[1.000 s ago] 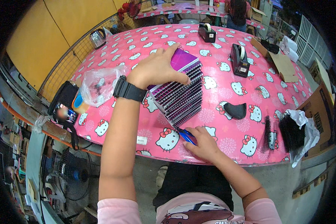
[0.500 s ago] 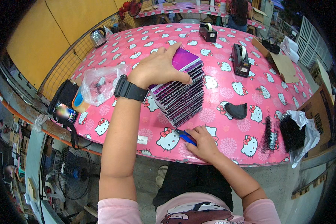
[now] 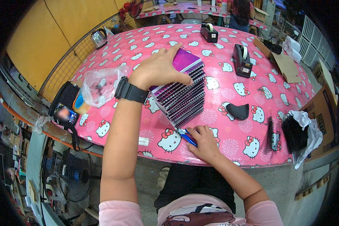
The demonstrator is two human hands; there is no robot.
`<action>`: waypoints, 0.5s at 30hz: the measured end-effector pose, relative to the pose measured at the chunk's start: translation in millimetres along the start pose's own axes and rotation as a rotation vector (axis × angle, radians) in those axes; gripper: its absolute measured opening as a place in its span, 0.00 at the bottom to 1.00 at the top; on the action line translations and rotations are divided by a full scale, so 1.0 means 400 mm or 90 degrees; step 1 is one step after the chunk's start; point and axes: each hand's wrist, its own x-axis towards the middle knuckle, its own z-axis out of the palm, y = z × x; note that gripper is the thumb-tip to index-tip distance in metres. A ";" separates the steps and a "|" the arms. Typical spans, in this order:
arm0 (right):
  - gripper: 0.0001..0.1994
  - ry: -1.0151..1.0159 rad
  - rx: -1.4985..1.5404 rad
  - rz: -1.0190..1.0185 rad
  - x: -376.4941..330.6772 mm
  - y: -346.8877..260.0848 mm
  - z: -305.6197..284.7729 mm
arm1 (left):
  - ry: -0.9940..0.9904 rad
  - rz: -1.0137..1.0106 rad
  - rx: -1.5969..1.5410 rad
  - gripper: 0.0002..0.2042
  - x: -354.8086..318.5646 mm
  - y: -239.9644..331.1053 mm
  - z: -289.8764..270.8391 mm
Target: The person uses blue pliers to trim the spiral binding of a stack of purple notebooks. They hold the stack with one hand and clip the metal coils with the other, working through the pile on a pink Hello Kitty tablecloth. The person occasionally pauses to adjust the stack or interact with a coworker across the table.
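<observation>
A tall stack of purple-covered spiral notebooks point(image 3: 182, 94) stands in the middle of the table, its black coil bindings facing me and to the right. My left hand point(image 3: 160, 67), with a black watch on its wrist, grips the top of the stack, thumb along the coil side and fingers over the far side. In my right hand point(image 3: 204, 142) is a pair of blue-handled pliers point(image 3: 188, 139). Their tip is at the bottom near corner of the stack, by the lowest coils; whether it touches a coil I cannot tell.
Two black tape dispensers point(image 3: 243, 62) stand farther back. To the right lie a black pouch point(image 3: 238, 112), loose black coils point(image 3: 271, 139) and a bagged coil bundle point(image 3: 294, 132). A plastic bag point(image 3: 101, 86) and a phone point(image 3: 66, 114) are on the left.
The pliers have shifted slightly up and left, and my right hand's fingers have moved a little with them. My left hand stays on the stack.
</observation>
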 end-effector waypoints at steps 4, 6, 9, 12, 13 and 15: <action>0.22 -0.078 0.090 0.049 0.015 0.005 -0.011 | 0.009 0.008 -0.017 0.53 -0.002 0.000 -0.001; 0.20 -0.162 0.220 0.096 0.039 0.027 -0.036 | -0.003 -0.003 -0.010 0.52 -0.005 0.002 -0.006; 0.16 -0.390 0.568 0.371 0.100 0.072 -0.070 | 0.006 0.010 -0.005 0.51 0.001 -0.003 -0.001; 0.15 -0.478 0.751 0.468 0.114 0.105 -0.070 | 0.012 0.027 -0.014 0.52 0.004 -0.003 0.002; 0.15 -0.476 0.737 0.458 0.113 0.103 -0.070 | 0.010 0.030 -0.020 0.52 0.003 -0.002 0.002; 0.16 -0.391 0.553 0.345 0.097 0.096 -0.066 | 0.017 0.025 -0.012 0.52 0.003 -0.002 0.001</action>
